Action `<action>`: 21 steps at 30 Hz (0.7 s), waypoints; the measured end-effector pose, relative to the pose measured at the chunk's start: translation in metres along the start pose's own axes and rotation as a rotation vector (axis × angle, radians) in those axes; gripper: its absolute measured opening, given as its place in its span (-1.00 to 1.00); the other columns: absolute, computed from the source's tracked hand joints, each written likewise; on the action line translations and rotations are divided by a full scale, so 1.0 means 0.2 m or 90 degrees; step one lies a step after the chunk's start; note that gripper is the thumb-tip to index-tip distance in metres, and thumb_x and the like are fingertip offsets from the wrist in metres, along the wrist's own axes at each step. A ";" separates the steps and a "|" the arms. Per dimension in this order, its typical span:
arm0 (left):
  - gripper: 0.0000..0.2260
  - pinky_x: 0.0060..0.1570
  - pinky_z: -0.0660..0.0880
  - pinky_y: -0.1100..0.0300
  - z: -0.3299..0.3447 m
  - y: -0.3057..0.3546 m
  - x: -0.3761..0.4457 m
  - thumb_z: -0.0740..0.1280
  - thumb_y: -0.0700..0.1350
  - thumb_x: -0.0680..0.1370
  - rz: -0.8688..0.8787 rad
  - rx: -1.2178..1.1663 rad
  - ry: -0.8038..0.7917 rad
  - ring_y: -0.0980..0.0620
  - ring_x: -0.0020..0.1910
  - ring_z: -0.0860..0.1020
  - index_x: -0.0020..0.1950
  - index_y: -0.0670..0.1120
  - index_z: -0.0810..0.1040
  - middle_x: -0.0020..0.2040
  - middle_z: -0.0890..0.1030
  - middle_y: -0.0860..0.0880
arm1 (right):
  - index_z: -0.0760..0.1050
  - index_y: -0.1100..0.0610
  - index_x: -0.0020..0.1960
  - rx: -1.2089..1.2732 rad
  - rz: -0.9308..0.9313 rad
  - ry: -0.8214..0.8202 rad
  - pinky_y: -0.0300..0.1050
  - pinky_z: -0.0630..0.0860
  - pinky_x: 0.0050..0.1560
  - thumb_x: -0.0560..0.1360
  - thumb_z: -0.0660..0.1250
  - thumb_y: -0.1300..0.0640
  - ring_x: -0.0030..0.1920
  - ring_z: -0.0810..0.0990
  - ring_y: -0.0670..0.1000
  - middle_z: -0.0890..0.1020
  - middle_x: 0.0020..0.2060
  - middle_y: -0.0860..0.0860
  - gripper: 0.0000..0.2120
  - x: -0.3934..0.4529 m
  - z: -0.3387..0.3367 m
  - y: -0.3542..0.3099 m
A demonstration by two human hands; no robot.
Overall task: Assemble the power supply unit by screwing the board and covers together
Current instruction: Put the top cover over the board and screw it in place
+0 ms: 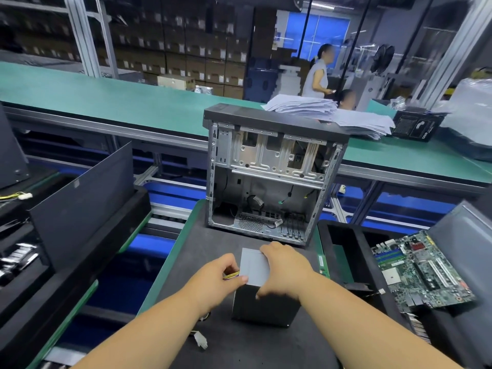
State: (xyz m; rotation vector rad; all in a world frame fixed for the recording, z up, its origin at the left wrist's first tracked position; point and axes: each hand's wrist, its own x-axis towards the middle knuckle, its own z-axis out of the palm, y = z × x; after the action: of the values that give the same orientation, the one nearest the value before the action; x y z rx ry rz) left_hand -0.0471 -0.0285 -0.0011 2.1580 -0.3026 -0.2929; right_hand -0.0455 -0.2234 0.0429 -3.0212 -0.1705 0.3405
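Observation:
A grey metal power supply unit (254,267) stands on end on the dark mat (213,249) right in front of me. My left hand (223,275) grips its left edge, where yellow and black wires (231,275) come out. My right hand (285,270) holds its right side, with fingers over the top and front. A white connector (201,339) on the unit's cable lies on the mat below my left arm. Behind the unit stands an open computer case (271,179), its bare metal interior facing me.
A green motherboard (423,270) lies in a black tray at the right. A dark side panel (82,203) leans in a tray at the left. A stack of papers (332,113) rests on the green conveyor (106,97) behind the case. Two people are farther back.

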 end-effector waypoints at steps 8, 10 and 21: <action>-0.72 0.29 0.36 0.18 -0.09 0.05 0.04 0.39 0.08 0.53 0.112 0.045 0.194 0.18 0.19 0.42 0.21 0.08 0.48 0.14 0.46 0.12 | 0.38 -0.09 0.34 0.297 0.153 0.118 -0.10 0.45 0.11 0.03 0.56 -0.33 0.22 0.48 -0.04 0.44 0.23 -0.15 -0.05 -0.12 -0.08 0.13; -0.56 0.33 0.26 0.16 -0.11 0.06 0.05 0.40 0.14 0.49 0.097 0.047 0.278 0.15 0.27 0.30 0.32 0.10 0.39 0.23 0.37 0.14 | 0.42 -0.06 0.32 0.409 0.179 0.146 -0.12 0.43 0.10 0.01 0.57 -0.31 0.19 0.48 -0.07 0.45 0.24 -0.17 -0.07 -0.16 -0.11 0.17; -0.14 0.19 0.49 0.15 0.13 0.14 0.06 0.61 -0.06 0.29 -0.111 -0.492 -0.082 0.00 0.22 0.57 0.48 -0.07 0.24 0.26 0.59 -0.07 | 0.57 0.35 0.12 1.028 0.129 0.098 -0.10 0.64 -0.16 0.12 0.58 0.33 -0.07 0.71 0.15 0.70 -0.02 0.23 -0.43 -0.30 -0.17 0.32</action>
State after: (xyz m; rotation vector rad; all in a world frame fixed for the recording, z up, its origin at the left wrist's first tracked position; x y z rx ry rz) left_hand -0.0469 -0.0674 0.0053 1.4031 -0.0488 -0.5477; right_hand -0.0892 -0.2961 0.0809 -1.4391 0.2958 0.1170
